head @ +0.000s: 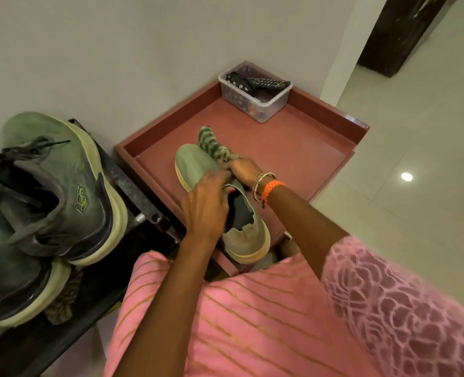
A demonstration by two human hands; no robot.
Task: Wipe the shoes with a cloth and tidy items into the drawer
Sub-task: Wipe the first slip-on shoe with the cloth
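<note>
Item: green shoe (198, 164), left hand (206, 205) gripping its collar; right hand (243, 170) clutching striped cloth (212, 144) beyond it. Risk: one-handed hold may slip under rubbing.

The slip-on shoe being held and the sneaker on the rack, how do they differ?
The slip-on shoe has no laces; the sneaker has dark laces and a logo. The slip-on shoe is gripped by the left hand over the red tray; the sneaker rests untouched. Both are grey-green with pale soles.
</note>
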